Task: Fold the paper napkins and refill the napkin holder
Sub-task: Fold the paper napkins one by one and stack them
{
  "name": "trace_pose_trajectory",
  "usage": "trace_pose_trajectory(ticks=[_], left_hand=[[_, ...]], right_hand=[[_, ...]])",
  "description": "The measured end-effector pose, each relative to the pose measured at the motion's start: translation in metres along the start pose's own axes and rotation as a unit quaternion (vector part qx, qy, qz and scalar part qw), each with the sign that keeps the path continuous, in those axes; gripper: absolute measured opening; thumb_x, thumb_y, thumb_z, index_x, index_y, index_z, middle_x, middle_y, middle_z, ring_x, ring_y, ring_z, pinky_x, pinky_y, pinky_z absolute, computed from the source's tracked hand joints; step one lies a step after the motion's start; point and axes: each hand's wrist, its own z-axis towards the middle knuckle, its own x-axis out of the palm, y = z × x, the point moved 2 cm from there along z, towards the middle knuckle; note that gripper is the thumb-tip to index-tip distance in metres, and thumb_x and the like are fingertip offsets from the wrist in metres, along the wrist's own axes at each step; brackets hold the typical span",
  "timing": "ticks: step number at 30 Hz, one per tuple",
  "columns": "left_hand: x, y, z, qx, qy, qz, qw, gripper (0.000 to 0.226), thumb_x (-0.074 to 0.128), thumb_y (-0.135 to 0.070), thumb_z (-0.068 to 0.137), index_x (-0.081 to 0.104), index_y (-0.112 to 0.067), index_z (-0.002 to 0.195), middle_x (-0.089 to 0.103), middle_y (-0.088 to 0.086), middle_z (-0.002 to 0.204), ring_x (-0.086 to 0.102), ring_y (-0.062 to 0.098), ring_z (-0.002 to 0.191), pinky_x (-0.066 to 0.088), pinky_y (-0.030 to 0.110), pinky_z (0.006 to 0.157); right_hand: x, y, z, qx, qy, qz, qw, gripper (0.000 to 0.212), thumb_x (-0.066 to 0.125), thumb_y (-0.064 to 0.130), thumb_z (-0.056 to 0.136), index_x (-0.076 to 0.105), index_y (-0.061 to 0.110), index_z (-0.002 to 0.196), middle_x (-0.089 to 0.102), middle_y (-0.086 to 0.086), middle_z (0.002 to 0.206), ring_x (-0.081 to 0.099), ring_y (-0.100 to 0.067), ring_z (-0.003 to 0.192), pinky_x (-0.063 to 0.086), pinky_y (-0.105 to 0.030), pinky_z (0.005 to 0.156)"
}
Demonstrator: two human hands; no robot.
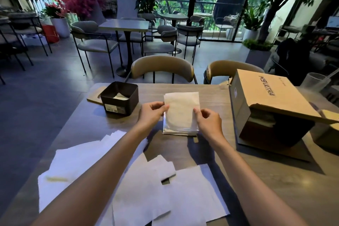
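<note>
A white paper napkin [181, 110] is held up over a stack of napkins [180, 131] in the middle of the wooden table [256, 180]. My left hand [153, 112] pinches the napkin's left edge. My right hand [208, 119] pinches its right edge lower down. A black square napkin holder [119, 98] stands to the left at the table's far edge, with a few white napkins inside. Several loose white napkins [128, 180] lie spread over the near part of the table, under my forearms.
A cardboard box [266, 101] lies on its side at the right, its opening toward me. The holder rests on a small wooden board [93, 95]. A frosted cup [314, 80] stands at the far right. Two tan chairs [162, 68] face the table's far edge.
</note>
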Motion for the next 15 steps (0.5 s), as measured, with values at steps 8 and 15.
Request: trace_pose_trajectory(ticks=[8,15], left_hand=[[0.009,0.008,0.02,-0.052,0.008,-0.032,0.998,0.025,0.07,-0.011,0.09,0.069,-0.008,0.115,0.068,0.011,0.117,0.064,0.025,0.112,0.053,0.041,0.1],[0.007,0.021,0.027,-0.08,-0.025,-0.062,0.995,0.027,0.08,-0.021,0.081,0.071,-0.018,0.107,0.074,0.002,0.103,0.071,0.016,0.093,0.06,0.036,0.08]], right_hand=[[0.004,-0.016,0.013,0.027,-0.02,-0.045,0.998,0.019,0.079,0.032,0.086,0.068,0.017,0.084,0.07,0.003,0.08,0.067,-0.014,0.081,0.058,-0.033,0.074],[-0.002,-0.017,0.014,0.018,-0.019,-0.022,0.999,0.019,0.073,0.033,0.091,0.073,0.016,0.083,0.073,0.001,0.08,0.069,-0.016,0.082,0.058,-0.038,0.079]])
